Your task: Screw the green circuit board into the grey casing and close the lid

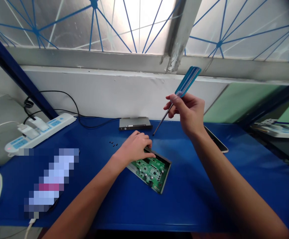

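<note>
Right grip: the right hand (189, 114) pinches, thumb against fingertips, a slim screwdriver with a ribbed translucent blue plastic handle (187, 81). The handle tilts to 1 o'clock and the thin steel tip points to 7 o'clock, in the air and touching nothing.
Left grip: the left hand (134, 147) curls its fingers closed over the far edge of a shallow grey metal casing (168, 162) and seems to press it down.
Board: a green printed circuit board (151, 171) lies flat in the casing at mid-worktop, at 7 o'clock of the tip.
Doing it well: in my judgement, steady the casing under the palm, then bring the tip down upright, not slanted, so it seats without skidding over the solder points.
Surfaces: the board is matt and studded with small parts. The smooth blue worktop (184, 192) looks slightly soft.
Around: tiny black screws (113, 143) lie loose at 10 o'clock of the board, a flat dark metal box (135, 123) at 12, and a white plastic power strip (41, 131) far off at 9.
</note>
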Tool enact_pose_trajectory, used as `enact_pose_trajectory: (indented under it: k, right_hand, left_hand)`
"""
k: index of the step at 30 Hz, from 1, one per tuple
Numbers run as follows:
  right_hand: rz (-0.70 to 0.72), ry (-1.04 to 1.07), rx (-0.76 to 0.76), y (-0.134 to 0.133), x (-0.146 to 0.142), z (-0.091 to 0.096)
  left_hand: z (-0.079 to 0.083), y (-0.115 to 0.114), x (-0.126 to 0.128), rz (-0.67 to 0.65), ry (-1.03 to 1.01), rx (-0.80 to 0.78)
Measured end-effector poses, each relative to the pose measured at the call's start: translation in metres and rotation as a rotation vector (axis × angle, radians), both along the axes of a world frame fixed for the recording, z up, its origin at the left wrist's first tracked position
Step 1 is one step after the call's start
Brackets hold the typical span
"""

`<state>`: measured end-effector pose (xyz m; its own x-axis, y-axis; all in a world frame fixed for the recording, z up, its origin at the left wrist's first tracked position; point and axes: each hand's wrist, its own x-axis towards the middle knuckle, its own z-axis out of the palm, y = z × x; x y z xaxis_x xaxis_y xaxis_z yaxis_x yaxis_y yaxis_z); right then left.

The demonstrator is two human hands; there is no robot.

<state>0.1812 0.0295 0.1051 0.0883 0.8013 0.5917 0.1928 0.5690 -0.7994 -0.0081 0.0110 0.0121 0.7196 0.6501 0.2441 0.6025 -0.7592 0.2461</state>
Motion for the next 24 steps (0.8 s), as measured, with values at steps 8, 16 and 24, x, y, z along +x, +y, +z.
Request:
enact_pose_trajectory:
  k: [8, 16, 24]
  right_hand:
    - [0.006, 0.024, -0.011, 0.0, 0.0, 0.001]
    - [0.035, 0.056, 0.016, 0.001, 0.0, -0.003]
    - [0.069, 0.054, 0.005, 0.004, 0.0, -0.006]
  left_hand:
    - [0.0, -0.007, 0.0, 0.206, 0.072, -0.046]
    - [0.008, -0.015, 0.014, 0.204, 0.226, -0.069]
    - [0.016, -0.022, 0.004, 0.432, 0.319, -0.144]
